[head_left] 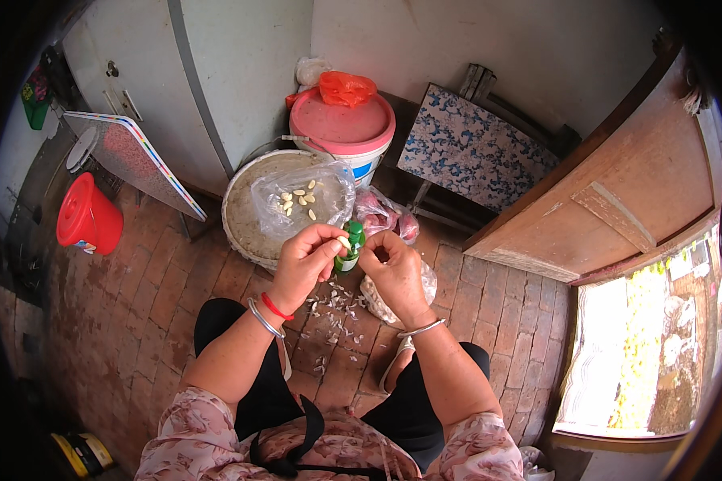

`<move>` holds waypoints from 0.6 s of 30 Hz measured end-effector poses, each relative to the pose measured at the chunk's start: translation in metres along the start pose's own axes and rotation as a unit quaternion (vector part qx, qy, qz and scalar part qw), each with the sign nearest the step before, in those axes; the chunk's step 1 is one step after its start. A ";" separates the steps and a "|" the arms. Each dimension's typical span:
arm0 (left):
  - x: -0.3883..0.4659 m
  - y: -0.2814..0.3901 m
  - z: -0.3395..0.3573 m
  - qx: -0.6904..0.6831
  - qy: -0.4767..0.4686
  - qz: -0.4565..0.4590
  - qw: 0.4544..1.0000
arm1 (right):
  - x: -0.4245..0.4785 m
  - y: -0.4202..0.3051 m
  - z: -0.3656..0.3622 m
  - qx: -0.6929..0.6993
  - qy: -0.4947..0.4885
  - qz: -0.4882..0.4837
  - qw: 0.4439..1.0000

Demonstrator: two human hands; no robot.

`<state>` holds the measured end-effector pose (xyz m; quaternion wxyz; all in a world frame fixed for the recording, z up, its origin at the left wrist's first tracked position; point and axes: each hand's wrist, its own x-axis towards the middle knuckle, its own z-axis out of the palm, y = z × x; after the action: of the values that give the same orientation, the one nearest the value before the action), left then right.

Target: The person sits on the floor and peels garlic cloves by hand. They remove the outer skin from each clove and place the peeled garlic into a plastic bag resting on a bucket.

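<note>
Between the thumb and forefinger of my left hand [313,255] is a pale garlic clove [343,242]. My right hand [395,267] is close to its right, thumb and forefinger pinched together; whether they hold a bit of skin cannot be told. Behind and between the hands stands a green glass bottle [354,234]. Several peeled cloves [301,199] lie on a clear plastic bag [271,210], spread on a round lid [240,204]. Partly under my right hand is a clear bag of garlic [428,281]. White skins [337,306] are scattered on the brick floor.
A white bucket with a pink lid [343,123] stands behind the round lid, beside a bag of reddish items [376,210]. A red lidded bucket [96,216] is at the left. A blue-patterned board [469,147] leans at the back; a wooden door [632,186] stands at the right.
</note>
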<state>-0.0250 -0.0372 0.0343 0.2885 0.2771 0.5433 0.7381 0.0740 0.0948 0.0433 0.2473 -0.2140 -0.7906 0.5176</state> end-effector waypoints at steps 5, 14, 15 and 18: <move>-0.001 0.002 -0.001 -0.005 -0.009 -0.008 1.000 | -0.002 -0.001 0.002 -0.009 -0.005 -0.013 1.000; -0.002 0.003 0.008 0.027 -0.017 -0.030 0.999 | -0.006 -0.010 0.010 -0.007 0.007 -0.035 0.999; -0.002 0.003 0.009 0.042 -0.018 -0.021 0.999 | -0.006 -0.009 0.010 -0.020 0.021 -0.054 0.998; -0.002 0.001 0.010 0.079 -0.021 -0.003 0.997 | -0.005 -0.005 0.012 -0.064 0.055 -0.115 0.990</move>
<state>-0.0162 -0.0323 0.0380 0.2789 0.3126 0.5947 0.6862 0.0698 0.0814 0.0428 0.3343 -0.1656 -0.8264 0.4218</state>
